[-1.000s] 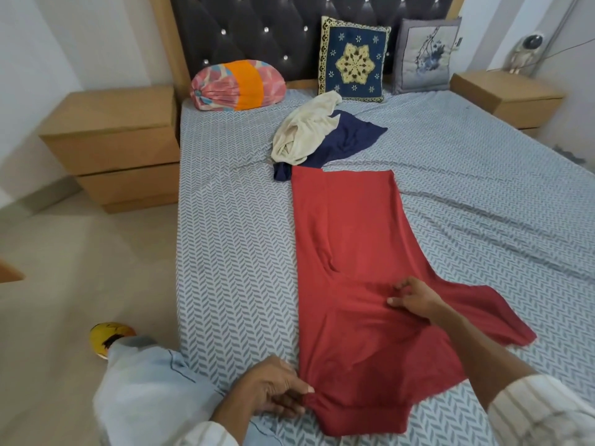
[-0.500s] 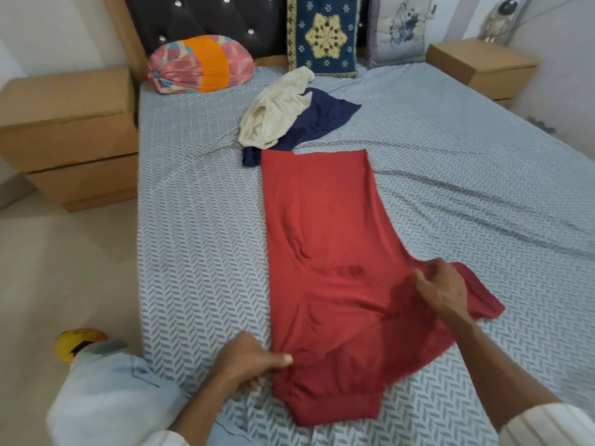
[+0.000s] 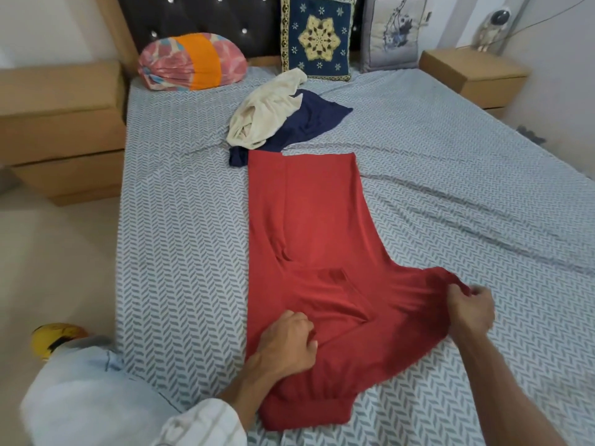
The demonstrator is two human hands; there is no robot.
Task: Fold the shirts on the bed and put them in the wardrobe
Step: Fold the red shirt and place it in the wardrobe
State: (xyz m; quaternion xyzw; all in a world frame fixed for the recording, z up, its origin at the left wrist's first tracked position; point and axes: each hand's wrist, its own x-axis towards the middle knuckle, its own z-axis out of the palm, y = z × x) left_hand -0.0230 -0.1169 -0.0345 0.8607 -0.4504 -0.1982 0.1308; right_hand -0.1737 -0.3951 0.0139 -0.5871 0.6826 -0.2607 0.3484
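Observation:
A red shirt lies lengthwise on the bed, its left side folded in to a straight edge. My left hand rests on the shirt's near part with fingers curled into the cloth. My right hand grips the end of the right sleeve, which sticks out to the right. Beyond the red shirt lie a crumpled cream shirt and a navy shirt, overlapping each other.
Against the dark headboard stand a pink-and-orange bolster, a navy patterned cushion and a grey cushion. Wooden bedside cabinets flank the bed, one on the left and one on the right. A yellow object lies on the floor.
My right hand has moved from the shirt's middle out to the right sleeve's end and taken hold of it. My left hand has shifted from the left edge onto the shirt.

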